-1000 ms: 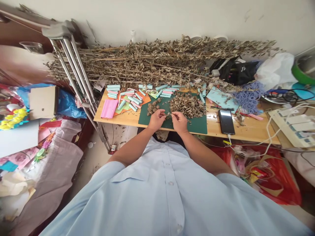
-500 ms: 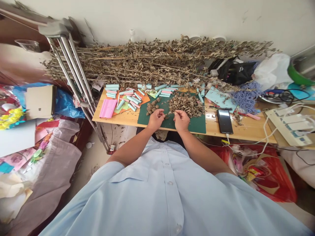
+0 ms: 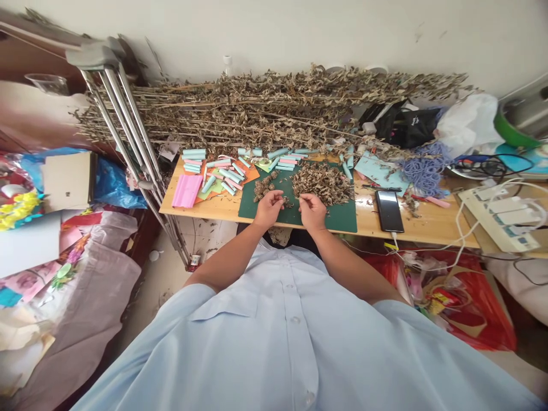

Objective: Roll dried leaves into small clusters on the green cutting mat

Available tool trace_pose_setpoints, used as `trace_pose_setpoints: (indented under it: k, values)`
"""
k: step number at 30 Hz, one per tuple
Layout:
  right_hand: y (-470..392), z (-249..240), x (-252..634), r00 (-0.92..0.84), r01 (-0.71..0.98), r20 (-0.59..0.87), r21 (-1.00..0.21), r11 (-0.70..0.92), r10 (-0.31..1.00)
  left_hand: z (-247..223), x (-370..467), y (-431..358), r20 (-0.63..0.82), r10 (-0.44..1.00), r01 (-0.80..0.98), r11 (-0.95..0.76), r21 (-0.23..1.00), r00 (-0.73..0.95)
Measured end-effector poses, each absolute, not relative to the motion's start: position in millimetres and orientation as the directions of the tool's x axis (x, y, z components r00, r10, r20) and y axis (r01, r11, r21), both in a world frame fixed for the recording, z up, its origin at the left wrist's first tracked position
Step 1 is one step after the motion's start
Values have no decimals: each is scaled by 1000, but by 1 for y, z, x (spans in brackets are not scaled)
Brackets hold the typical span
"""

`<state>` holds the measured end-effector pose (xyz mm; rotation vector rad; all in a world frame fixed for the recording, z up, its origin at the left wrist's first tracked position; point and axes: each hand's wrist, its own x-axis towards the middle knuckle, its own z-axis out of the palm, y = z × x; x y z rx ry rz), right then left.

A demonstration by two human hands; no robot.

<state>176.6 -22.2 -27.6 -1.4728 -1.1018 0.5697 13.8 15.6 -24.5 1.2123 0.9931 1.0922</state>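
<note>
My left hand is over the green mat, its thumb and fingertips pinched together; what they hold is too small to make out. Just in front of it sits a clump of small brown balls of dried plant. Opposite, my right hand pinches what looks like a bit of dried leaf at its fingertips, beside a loose heap of dried leaves. Small crumbs lie on the mat between both hands. The hands are close together but apart.
Long dried leafy stalks line the wall side. Rolled paper tubes and a pink paper stack lie to the left. On the right are a phone, purple cord and a power strip. A metal crutch leans at left.
My right hand has shifted slightly left, nearer my left hand, which stays almost in place. More crumbs show between the fingertips. The whole view has shifted a little.
</note>
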Motion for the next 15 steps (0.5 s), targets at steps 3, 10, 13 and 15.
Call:
trace_pose_setpoints:
  k: [3,10,13,15]
  values:
    - [-25,-26,175,298,452,369,-867,211,880,-22,12,16,-31,978,-134,60,989,206]
    - [-25,-25,171,151,470,360,-846,254,921,-20,9,17,-3,956,-230,73,970,294]
    - [-25,-22,170,129,467,382,-838,284,915,-22,9,16,11,951,-204,55,977,308]
    - [-25,-20,170,146,476,386,-834,277,911,-22,10,15,30,948,-173,27,985,316]
